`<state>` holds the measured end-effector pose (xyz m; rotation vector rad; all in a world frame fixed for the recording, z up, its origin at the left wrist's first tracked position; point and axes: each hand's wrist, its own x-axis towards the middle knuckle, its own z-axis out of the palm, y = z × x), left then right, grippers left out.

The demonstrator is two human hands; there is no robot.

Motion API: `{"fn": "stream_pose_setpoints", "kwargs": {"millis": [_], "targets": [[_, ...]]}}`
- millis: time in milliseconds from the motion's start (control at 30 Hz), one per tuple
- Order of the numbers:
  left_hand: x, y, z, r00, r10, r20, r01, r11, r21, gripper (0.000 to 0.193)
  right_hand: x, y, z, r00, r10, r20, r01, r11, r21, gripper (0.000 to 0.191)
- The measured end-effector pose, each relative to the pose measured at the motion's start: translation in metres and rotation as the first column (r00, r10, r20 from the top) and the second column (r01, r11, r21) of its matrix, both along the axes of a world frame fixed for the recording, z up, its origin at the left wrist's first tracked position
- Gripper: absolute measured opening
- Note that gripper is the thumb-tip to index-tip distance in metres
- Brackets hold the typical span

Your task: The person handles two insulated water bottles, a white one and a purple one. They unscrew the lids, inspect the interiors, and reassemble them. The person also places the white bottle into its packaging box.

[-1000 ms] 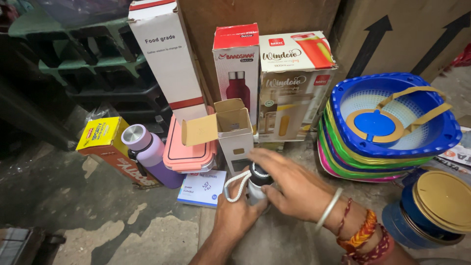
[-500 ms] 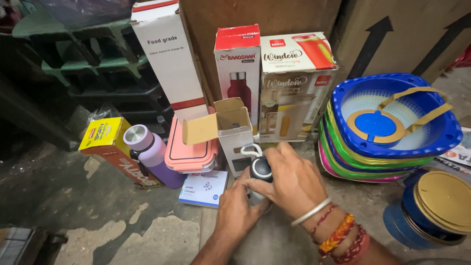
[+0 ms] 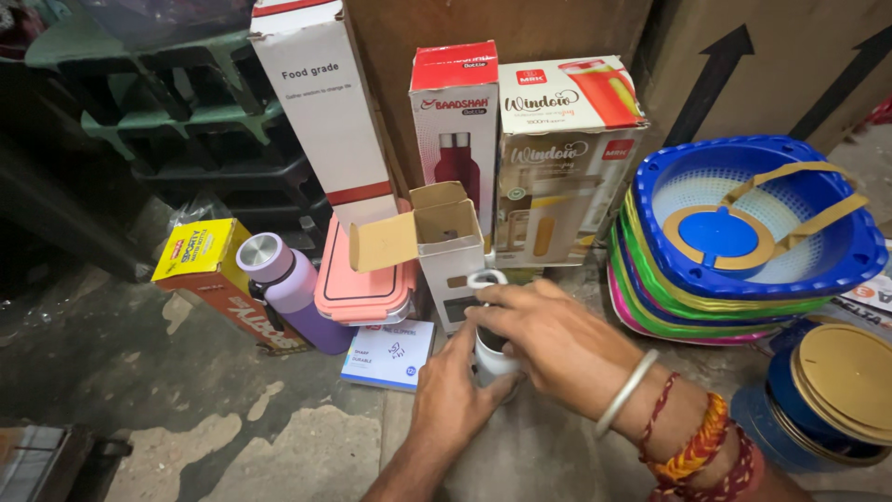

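A small white bottle (image 3: 491, 358) with a dark cap and a white loop handle stands on the floor in front of an open white carton (image 3: 451, 251). My left hand (image 3: 451, 395) wraps around the bottle's lower body. My right hand (image 3: 548, 339) covers its top, fingers closed over the cap. Bangles and threads circle my right wrist. Most of the bottle is hidden by both hands.
A lilac bottle (image 3: 293, 288) leans on a yellow box (image 3: 209, 265). A pink lunch box (image 3: 358, 288), a booklet (image 3: 388, 353), a tall white carton (image 3: 325, 112), a red bottle box (image 3: 457, 130) and a jug box (image 3: 562, 158) stand behind. Stacked coloured baskets (image 3: 743, 232) and gold-lidded tins (image 3: 836, 390) sit right.
My right hand has shifted over the bottle's cap and its wrist has turned; the loop handle has swung from the left side to upright. The left hand stays on the body.
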<state>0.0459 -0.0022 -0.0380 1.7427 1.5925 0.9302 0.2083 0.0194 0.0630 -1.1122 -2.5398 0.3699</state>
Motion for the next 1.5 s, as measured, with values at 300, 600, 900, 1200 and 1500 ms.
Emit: {"fn": "stream_pose_setpoints", "kwargs": {"millis": [300, 600, 900, 1200, 1500], "targets": [[0.001, -0.003, 0.019, 1.000, -0.011, 0.023, 0.014, 0.992, -0.128, 0.082, -0.025, -0.008, 0.019, 0.897, -0.432, 0.095, 0.436, 0.899, -0.027, 0.050], [0.001, -0.002, 0.017, 1.000, -0.008, 0.023, 0.008, 1.000, -0.028, 0.081, -0.008, -0.007, 0.012, 0.975, -0.194, 0.108, 0.185, 0.979, 0.088, 0.072], [0.001, -0.005, 0.011, 0.999, -0.036, -0.029, 0.035, 0.999, -0.032, 0.081, 0.005, 0.000, -0.009, 0.985, -0.157, -0.076, 0.149, 0.984, -0.099, 0.066], [-0.015, 0.014, -0.019, 0.972, 0.011, 0.234, 0.000, 0.999, -0.050, 0.067, 0.038, 0.006, -0.010, 0.856, -0.354, -0.376, 0.189, 0.893, -0.409, 0.050], [-0.048, 0.013, 0.010, 0.552, 0.599, 0.580, 0.043, 0.675, -0.737, 0.068, 0.061, 0.007, -0.016, 0.642, -0.447, -0.623, 0.092, 0.851, -0.516, 0.040]]}}
